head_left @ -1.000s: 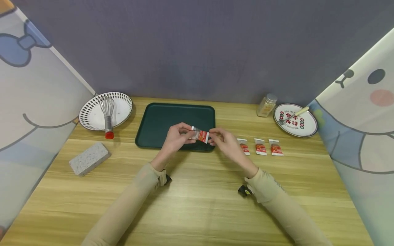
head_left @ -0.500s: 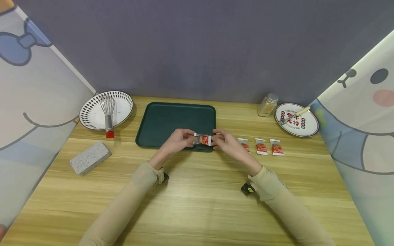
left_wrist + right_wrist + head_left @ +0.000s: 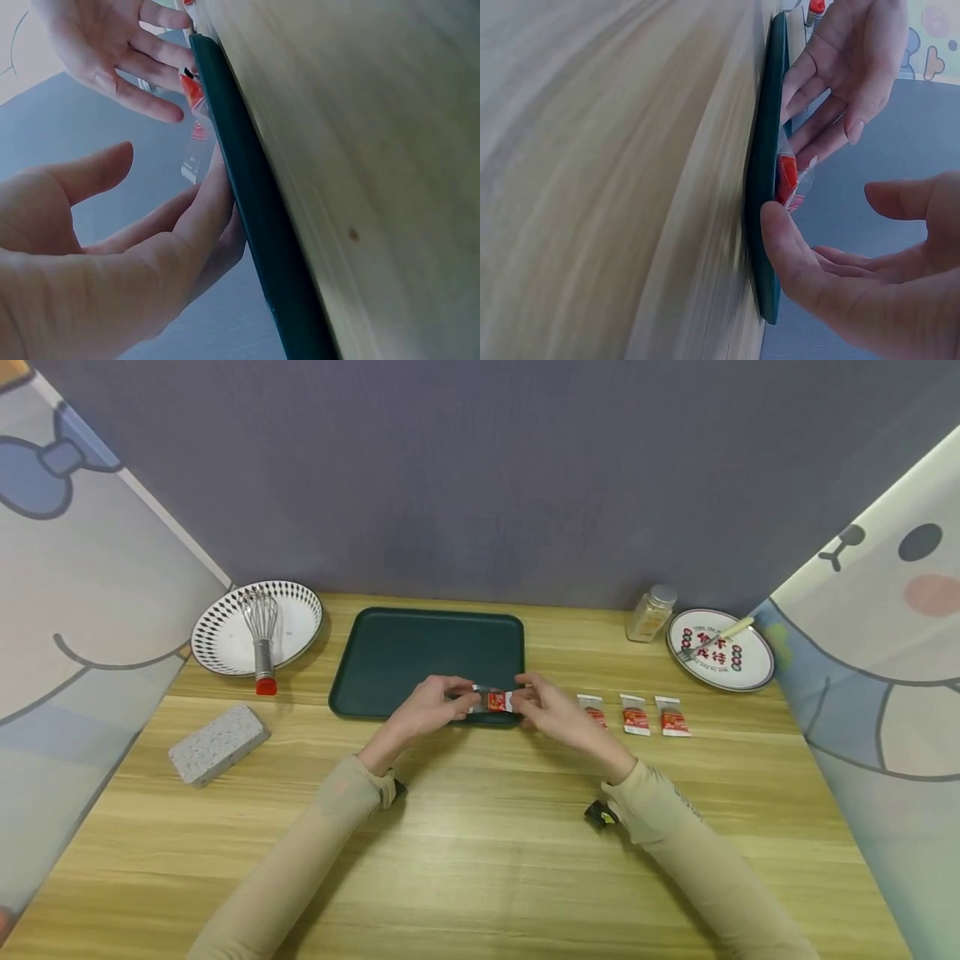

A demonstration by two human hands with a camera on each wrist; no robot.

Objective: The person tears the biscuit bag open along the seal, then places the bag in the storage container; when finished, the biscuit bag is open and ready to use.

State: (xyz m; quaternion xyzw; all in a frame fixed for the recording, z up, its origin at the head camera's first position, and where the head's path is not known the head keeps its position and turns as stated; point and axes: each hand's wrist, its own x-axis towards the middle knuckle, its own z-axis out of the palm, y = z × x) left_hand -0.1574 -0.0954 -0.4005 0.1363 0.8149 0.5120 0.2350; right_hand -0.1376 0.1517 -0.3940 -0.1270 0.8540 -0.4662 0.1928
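Note:
A small red-and-clear snack packet [image 3: 497, 701] lies inside the dark green tray [image 3: 427, 652], by its front right corner. My left hand [image 3: 431, 703] is at the packet's left end, thumb and fingers spread apart; in the left wrist view the packet [image 3: 193, 94] shows beyond the fingertips. At the other end is my right hand [image 3: 551, 710], its thumb also well away from its fingers. The right wrist view shows the packet [image 3: 787, 176] low between both hands, fingertips close to it and to the tray rim.
Several like packets [image 3: 634, 716] lie in a row right of the tray. Behind them stand a lidded jar [image 3: 650, 614] and a plate [image 3: 738, 672] bearing a fork [image 3: 716, 641]. At left are a patterned bowl [image 3: 217, 643] with a whisk [image 3: 262, 647] and a grey block [image 3: 217, 745].
The packet, earlier held up between both hands and tilted, has come down level into the tray's front right corner. Both hands have lowered with it and their fingers have loosened.

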